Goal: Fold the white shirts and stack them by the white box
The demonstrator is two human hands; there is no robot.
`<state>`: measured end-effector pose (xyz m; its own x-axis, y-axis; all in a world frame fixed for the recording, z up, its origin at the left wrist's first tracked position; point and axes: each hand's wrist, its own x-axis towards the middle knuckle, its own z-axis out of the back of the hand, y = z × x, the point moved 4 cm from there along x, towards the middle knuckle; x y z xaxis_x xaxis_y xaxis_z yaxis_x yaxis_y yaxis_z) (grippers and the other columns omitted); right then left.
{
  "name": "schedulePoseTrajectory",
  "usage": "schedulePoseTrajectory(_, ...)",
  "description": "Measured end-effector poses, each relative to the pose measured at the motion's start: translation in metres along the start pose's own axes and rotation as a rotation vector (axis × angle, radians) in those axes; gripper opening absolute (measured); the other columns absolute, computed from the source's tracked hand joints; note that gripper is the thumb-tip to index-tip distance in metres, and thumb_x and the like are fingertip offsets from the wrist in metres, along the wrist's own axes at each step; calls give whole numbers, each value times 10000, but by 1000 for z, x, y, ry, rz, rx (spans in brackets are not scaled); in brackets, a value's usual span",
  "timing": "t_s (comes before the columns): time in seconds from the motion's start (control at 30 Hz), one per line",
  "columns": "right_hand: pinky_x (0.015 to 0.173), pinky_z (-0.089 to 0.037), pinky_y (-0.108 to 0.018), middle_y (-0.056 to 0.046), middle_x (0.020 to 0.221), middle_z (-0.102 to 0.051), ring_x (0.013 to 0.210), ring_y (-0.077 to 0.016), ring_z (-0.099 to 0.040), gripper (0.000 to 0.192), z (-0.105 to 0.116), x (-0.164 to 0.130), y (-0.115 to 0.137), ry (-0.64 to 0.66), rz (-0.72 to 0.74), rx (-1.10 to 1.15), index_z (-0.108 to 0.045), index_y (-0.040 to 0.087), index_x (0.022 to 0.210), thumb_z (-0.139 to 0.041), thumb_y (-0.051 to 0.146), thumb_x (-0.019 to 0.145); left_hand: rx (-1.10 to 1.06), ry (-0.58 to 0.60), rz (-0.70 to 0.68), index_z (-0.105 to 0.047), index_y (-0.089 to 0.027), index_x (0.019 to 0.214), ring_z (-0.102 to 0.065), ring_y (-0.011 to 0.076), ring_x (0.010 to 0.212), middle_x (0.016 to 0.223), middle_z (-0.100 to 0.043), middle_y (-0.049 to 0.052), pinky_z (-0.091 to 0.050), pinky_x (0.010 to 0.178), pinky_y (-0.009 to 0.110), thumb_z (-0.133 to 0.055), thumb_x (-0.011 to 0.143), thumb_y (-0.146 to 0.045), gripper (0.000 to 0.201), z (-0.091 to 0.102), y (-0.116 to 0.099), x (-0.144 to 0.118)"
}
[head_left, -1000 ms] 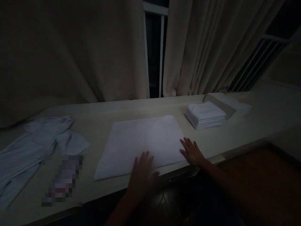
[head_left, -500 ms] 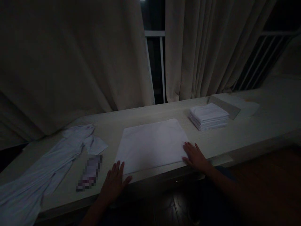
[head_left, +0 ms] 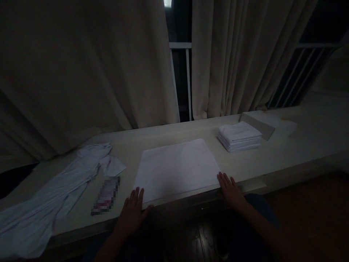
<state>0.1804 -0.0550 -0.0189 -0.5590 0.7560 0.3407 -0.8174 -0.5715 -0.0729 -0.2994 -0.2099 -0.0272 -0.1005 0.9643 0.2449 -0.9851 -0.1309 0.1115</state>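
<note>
1. Resting left hand [head_left: 132, 209] and right hand [head_left: 230, 191], grip released, at near corners of flat white cloth [head_left: 177, 167], mid surface [head_left: 251, 163].
2. Seeing folded stack [head_left: 241, 136] done, far right.
3. Seeing garment [head_left: 69, 178] unfolded, left.

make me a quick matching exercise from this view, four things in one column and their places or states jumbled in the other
1. flat white cloth
2. folded white stack
3. pale garment
4. left hand

A. rumpled, towards the picture's left edge
B. at the near left corner of 1
C. spread out in the middle
D. piled up, to the right of 1

Pairs: 1-C, 2-D, 3-A, 4-B
</note>
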Motion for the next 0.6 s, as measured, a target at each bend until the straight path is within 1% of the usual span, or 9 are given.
schedulePoseTrajectory(0.13, 1168, -202, -526, -129, 1610, -152, 1482, -292, -139, 782, 0, -1, -1, 14, -9, 8, -136, 141, 1564, -476, 201, 863, 6, -44, -45, -195, -95, 1538, -133, 350, 1483, 1602, -183, 193, -269, 1143, 540, -465, 827, -684, 962, 2, 0, -12)
schedulePoseTrajectory(0.2, 1162, -208, -537, -132, 1605, -172, 1479, -293, -158, 761, 0, 0, -1, 23, -17, 17, -162, 142, 1560, -456, 176, 859, 12, -69, -69, -180, -81, 1539, -142, 349, 1481, 1599, -185, 203, -288, 1139, 526, -499, 826, -638, 958, 4, -1, -17)
schedulePoseTrajectory(0.3, 1146, -222, -563, -141, 1591, -219, 1467, -299, -207, 714, 2, 0, 0, 41, -37, 30, -226, 140, 1547, -415, 136, 859, 24, -98, -97, -203, -70, 1530, -166, 331, 1479, 1592, -214, 204, -297, 1146, 495, -523, 847, -499, 868, 9, -3, -25)
schedulePoseTrajectory(0.47, 1139, -238, -561, -145, 1542, -353, 1418, -304, -326, 608, 3, -4, -3, 76, -83, 54, -386, 114, 1478, -387, 120, 870, 26, -108, -78, -349, -114, 1476, -316, 304, 1434, 1547, -358, 163, -325, 1137, 477, -463, 876, -270, 631, 24, -5, -32)
schedulePoseTrajectory(0.6, 1133, -257, -536, -109, 1537, -378, 1408, -281, -340, 640, 2, -8, -5, 42, -102, 79, -370, 152, 1486, -395, 87, 850, -8, -136, -42, -371, -119, 1455, -405, 269, 1383, 1526, -385, 167, -367, 1116, 417, -448, 867, -174, 595, 38, -7, -32)
